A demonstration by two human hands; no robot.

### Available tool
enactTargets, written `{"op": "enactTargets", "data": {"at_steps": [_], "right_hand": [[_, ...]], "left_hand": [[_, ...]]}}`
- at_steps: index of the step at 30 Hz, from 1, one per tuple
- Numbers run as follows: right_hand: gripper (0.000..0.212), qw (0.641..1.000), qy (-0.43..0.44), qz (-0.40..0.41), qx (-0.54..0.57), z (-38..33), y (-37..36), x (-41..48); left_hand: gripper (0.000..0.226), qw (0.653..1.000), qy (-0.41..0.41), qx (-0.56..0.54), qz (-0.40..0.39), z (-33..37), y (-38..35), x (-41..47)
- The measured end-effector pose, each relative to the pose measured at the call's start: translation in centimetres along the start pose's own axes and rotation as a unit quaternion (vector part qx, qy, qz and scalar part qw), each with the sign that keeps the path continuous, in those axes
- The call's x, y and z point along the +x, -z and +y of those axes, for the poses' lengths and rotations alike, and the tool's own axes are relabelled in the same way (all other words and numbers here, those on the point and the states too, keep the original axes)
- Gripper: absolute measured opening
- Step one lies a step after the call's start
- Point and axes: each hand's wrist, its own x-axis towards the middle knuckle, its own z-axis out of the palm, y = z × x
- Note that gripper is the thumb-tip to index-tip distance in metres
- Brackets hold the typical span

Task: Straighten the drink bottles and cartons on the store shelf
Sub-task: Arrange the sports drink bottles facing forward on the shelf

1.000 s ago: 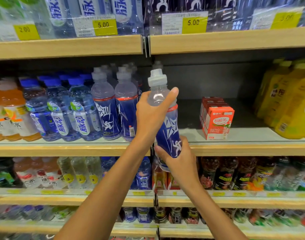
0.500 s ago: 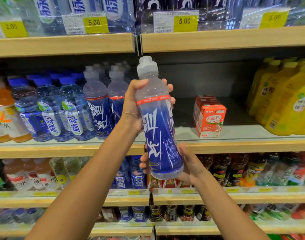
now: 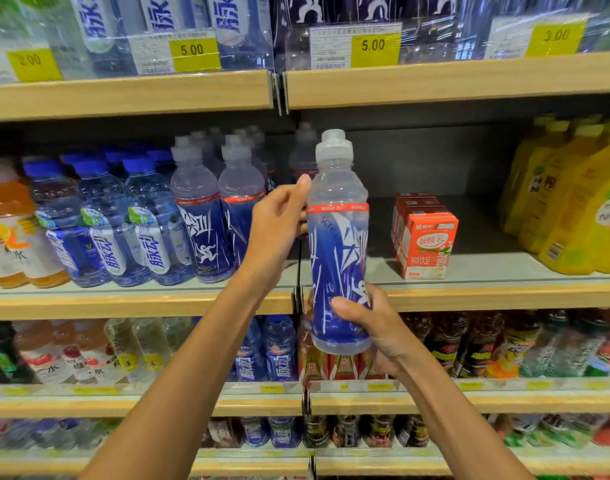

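I hold a blue-labelled sports bottle (image 3: pixel 338 251) with a clear cap upright in front of the middle shelf (image 3: pixel 469 296). My left hand (image 3: pixel 279 220) grips its upper part at the red band. Around its base closes my right hand (image 3: pixel 369 320), thumb on the front. Two matching blue bottles (image 3: pixel 206 220) stand on the shelf just left of my left hand, with more behind them. A short row of red drink cartons (image 3: pixel 426 244) stands to the right of the held bottle.
Blue-capped water bottles (image 3: pixel 106 230) and orange drinks (image 3: pixel 9 223) fill the shelf's left side. Yellow juice bottles (image 3: pixel 580 202) crowd the right end. An open gap lies behind the held bottle, beside the cartons. Stocked shelves run above and below, with price tags (image 3: pixel 372 46).
The bottle has turned in my hands and come upright from a slight tilt. My right thumb now wraps its front, and my left hand has slid onto its side.
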Motion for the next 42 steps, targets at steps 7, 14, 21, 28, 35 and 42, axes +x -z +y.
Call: {"op": "enactTargets", "data": {"at_steps": [7,14,21,28,35,42], "right_hand": [[0.060,0.963,0.111,0.161,-0.187,1.0,-1.8,0.1],[0.060,0.945,0.136,0.176,-0.238,1.9,-2.2,-0.4],[0.090,0.996,-0.047,-0.079,-0.013,-1.4,1.6,-0.2],[0.059,0.985,-0.050,-0.159,-0.047,-1.7,-0.2,0.7],[0.048,0.975,0.034,-0.010,-0.219,-0.7,-0.6,1.1],[0.052,0.926,0.137,0.143,-0.321,-0.3,1.1,3.0]], "left_hand": [[0.038,0.996,-0.039,0.013,0.083,1.0,-3.5,-1.4],[0.017,0.989,-0.049,-0.048,0.130,0.5,-3.6,-0.7],[0.058,0.915,0.114,-0.338,-0.189,0.5,-0.4,1.0],[0.055,0.804,0.133,-0.462,-0.349,-1.1,-0.9,2.4],[0.064,0.874,0.149,-0.373,-0.273,-3.2,0.1,2.8],[0.031,0.986,0.094,-0.096,-0.093,-5.7,0.6,2.4]]}}
